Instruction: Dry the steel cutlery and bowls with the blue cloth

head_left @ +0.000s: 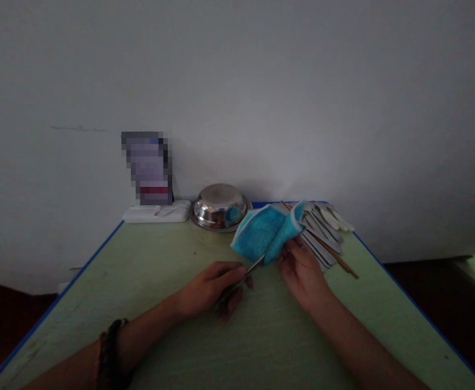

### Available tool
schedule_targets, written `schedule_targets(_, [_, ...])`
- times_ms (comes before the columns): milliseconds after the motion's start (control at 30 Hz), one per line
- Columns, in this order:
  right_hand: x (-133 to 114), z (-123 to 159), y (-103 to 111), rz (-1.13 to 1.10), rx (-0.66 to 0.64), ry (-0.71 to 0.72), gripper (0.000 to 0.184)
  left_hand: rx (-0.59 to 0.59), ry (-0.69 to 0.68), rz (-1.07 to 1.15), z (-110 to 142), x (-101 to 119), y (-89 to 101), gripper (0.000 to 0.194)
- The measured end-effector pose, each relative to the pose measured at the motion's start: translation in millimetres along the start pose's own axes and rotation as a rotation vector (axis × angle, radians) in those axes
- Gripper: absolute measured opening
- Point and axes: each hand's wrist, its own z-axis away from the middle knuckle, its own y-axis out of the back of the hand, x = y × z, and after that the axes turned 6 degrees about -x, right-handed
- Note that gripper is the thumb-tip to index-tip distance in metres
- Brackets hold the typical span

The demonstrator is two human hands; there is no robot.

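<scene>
My left hand (pixel 216 287) is closed around a thin metal piece of cutlery (pixel 256 263), low over the front middle of the table. The far end of that piece runs into a blue cloth (pixel 261 230) with pale edging, so its kind is hidden. My right hand (pixel 302 271) grips the cloth from the right, its fingers partly behind the folds. The cloth is bunched around the end of the cutlery, and its left part spreads out toward a metal bowl.
The shiny metal bowl (pixel 221 203) lies upside down at the back. Brown chopsticks (pixel 338 259) and several metal utensils (pixel 320 254) lie fanned at the back right, beside white spoons (pixel 332 218). A blurred-out screen (pixel 150 168) stands on a white base (pixel 156 214) by the wall.
</scene>
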Motion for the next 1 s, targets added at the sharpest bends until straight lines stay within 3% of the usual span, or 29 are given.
schedule_targets(100, [-3, -1, -1, -0.044, 0.033, 0.038, 0.015, -0.064, -0.025, -0.028, 2, 0, 3.4, 0.032])
schedule_targets(367, [24, 10, 2, 0.194, -0.139, -0.026, 0.017, 0.065, -0.04, -0.351, -1, -2, -1.8, 0.029])
schedule_targets(533, [29, 10, 2, 0.27, 0.074, -0.07, 0.024, 0.127, -0.073, -0.729, 0, 1, -13.7, 0.029])
schedule_targets(667, [13, 5, -6, 0.202, 0.285, -0.047, 0.031, 0.138, -0.08, -0.806, 2, 4, -23.3, 0.026])
schedule_targets(867, [-10, -16, 2, 0.106, 0.34, 0.115, 0.025, 0.095, -0.08, -0.772, 3, 4, -24.8, 0.03])
schedule_targets(1000, [-12, -19, 8, 0.113, 0.377, 0.184, 0.024, 0.101, -0.085, -0.757, 6, 2, -24.2, 0.029])
